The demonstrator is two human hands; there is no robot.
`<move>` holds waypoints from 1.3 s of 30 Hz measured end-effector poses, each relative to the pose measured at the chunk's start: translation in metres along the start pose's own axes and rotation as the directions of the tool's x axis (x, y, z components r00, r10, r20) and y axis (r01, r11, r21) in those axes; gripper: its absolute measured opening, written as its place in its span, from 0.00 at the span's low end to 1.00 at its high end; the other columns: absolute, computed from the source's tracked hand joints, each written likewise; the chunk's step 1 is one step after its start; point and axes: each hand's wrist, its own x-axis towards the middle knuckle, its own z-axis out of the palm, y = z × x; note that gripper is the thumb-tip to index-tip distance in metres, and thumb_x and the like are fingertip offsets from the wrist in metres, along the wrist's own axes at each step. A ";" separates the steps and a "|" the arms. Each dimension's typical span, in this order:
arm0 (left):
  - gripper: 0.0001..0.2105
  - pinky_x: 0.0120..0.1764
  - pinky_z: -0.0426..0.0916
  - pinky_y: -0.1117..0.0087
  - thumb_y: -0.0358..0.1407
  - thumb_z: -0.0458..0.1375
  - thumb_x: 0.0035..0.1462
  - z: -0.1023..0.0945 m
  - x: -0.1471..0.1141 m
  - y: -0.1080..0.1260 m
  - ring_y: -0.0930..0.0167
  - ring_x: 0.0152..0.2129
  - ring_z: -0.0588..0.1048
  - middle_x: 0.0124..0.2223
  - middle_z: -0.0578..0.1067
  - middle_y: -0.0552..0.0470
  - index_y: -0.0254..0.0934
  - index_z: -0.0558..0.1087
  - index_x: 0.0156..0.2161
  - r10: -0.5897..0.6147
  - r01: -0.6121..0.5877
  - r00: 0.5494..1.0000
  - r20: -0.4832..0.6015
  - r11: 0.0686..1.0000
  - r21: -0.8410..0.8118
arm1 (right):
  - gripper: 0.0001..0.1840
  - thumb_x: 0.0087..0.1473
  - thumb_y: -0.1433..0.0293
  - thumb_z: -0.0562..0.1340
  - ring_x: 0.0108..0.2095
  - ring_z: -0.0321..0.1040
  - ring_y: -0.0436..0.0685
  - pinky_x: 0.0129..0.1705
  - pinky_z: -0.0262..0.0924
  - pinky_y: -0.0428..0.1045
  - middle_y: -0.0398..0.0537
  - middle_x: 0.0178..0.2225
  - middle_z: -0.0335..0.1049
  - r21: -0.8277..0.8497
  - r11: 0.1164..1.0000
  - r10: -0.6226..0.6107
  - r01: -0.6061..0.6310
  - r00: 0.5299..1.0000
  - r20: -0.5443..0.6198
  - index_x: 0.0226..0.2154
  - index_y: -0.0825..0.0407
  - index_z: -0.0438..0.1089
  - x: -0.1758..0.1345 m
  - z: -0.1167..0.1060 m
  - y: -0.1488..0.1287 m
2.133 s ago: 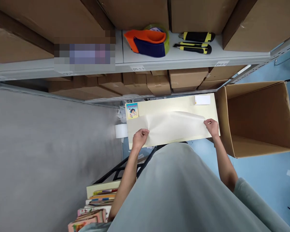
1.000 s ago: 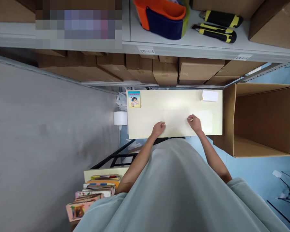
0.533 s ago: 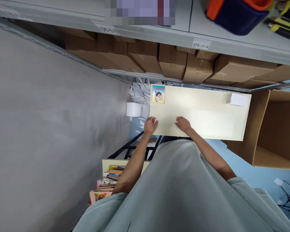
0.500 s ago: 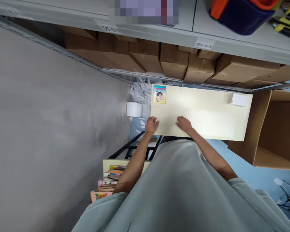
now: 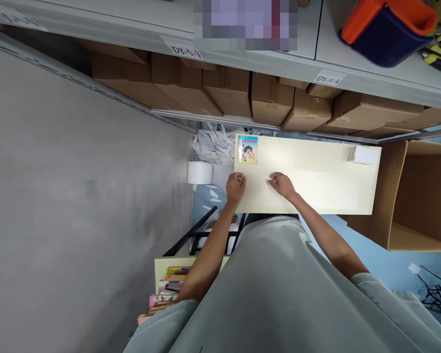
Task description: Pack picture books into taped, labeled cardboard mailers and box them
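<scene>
My left hand (image 5: 236,187) is over the left end of a pale cream tabletop (image 5: 316,191), its fingers loosely curled and nothing visible in them. To its right, my right hand (image 5: 282,186) hovers over or rests on the same top, fingers bent with a gap to the thumb. Whether either hand touches the surface I cannot tell. Beyond my left hand, a small colourful book (image 5: 247,149) with a cartoon child on its cover lies flat in the far left corner. A small white box (image 5: 364,155) sits near the far right corner.
Above the table runs a grey metal shelf (image 5: 257,63) with cardboard boxes (image 5: 272,95) below it. An open cardboard carton (image 5: 399,196) stands at the right. Books (image 5: 174,284) are at lower left, near a white roll (image 5: 200,172) and a grey wall (image 5: 77,196).
The view has shifted slightly. My left hand has moved a little away from me and its fingers have curled more. My right hand has also moved slightly farther. The book and box stay put.
</scene>
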 end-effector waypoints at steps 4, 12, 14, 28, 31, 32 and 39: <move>0.13 0.55 0.75 0.61 0.36 0.59 0.69 -0.004 0.051 0.017 0.65 0.41 0.81 0.57 0.79 0.41 0.37 0.74 0.55 0.014 -0.016 0.997 -0.071 1.000 -0.020 | 0.22 0.73 0.65 0.60 0.57 0.76 0.63 0.60 0.71 0.57 0.58 0.66 0.71 0.008 0.989 -0.148 0.148 0.989 -0.013 0.65 0.50 0.71 0.048 0.001 -0.038; 0.08 0.55 0.74 0.57 0.36 0.63 0.63 0.003 0.099 0.037 0.57 0.48 0.80 0.47 0.82 0.42 0.38 0.77 0.46 -0.156 0.157 0.986 -0.058 0.987 0.020 | 0.29 0.68 0.71 0.62 0.78 0.51 0.71 0.75 0.59 0.73 0.53 0.81 0.50 -0.065 0.972 -0.216 0.224 0.970 0.108 0.70 0.48 0.66 0.085 0.022 -0.056; 0.06 0.49 0.74 0.59 0.38 0.62 0.64 0.001 0.101 0.043 0.58 0.43 0.80 0.40 0.82 0.45 0.38 0.77 0.41 -0.172 0.173 0.984 -0.036 0.984 0.030 | 0.27 0.68 0.73 0.62 0.78 0.50 0.69 0.75 0.58 0.72 0.51 0.81 0.49 -0.059 0.977 -0.200 0.207 0.973 0.115 0.67 0.49 0.68 0.083 0.021 -0.055; 0.17 0.34 0.67 0.70 0.52 0.64 0.62 0.069 -0.046 0.142 0.71 0.27 0.71 0.31 0.75 0.55 0.39 0.78 0.40 0.120 -0.044 0.948 0.295 0.966 -0.254 | 0.19 0.63 0.57 0.68 0.37 0.79 0.58 0.44 0.74 0.51 0.46 0.36 0.82 0.601 0.794 0.112 0.096 0.947 -0.300 0.51 0.51 0.77 -0.039 -0.061 0.085; 0.13 0.33 0.67 0.71 0.49 0.63 0.63 0.127 -0.094 0.170 0.71 0.25 0.71 0.31 0.75 0.56 0.41 0.76 0.40 0.106 -0.034 0.910 0.401 0.983 -0.183 | 0.16 0.59 0.58 0.69 0.33 0.76 0.57 0.40 0.72 0.51 0.46 0.34 0.80 0.605 0.796 0.224 0.026 0.916 -0.334 0.46 0.49 0.77 -0.098 -0.075 0.150; 0.11 0.34 0.67 0.70 0.47 0.62 0.64 0.147 -0.107 0.180 0.70 0.26 0.73 0.31 0.76 0.56 0.41 0.76 0.39 0.103 -0.045 0.892 0.441 0.989 -0.141 | 0.16 0.59 0.58 0.68 0.33 0.75 0.57 0.39 0.71 0.51 0.46 0.35 0.80 0.605 0.796 0.262 -0.006 0.905 -0.336 0.45 0.49 0.77 -0.115 -0.079 0.171; 0.06 0.41 0.71 0.67 0.40 0.60 0.68 0.277 -0.150 0.246 0.63 0.37 0.82 0.41 0.85 0.50 0.43 0.79 0.41 0.085 -0.164 0.800 0.594 0.983 0.080 | 0.18 0.61 0.61 0.65 0.36 0.78 0.59 0.42 0.74 0.53 0.51 0.43 0.84 0.576 0.788 0.472 -0.217 0.814 -0.339 0.50 0.50 0.78 -0.172 -0.115 0.294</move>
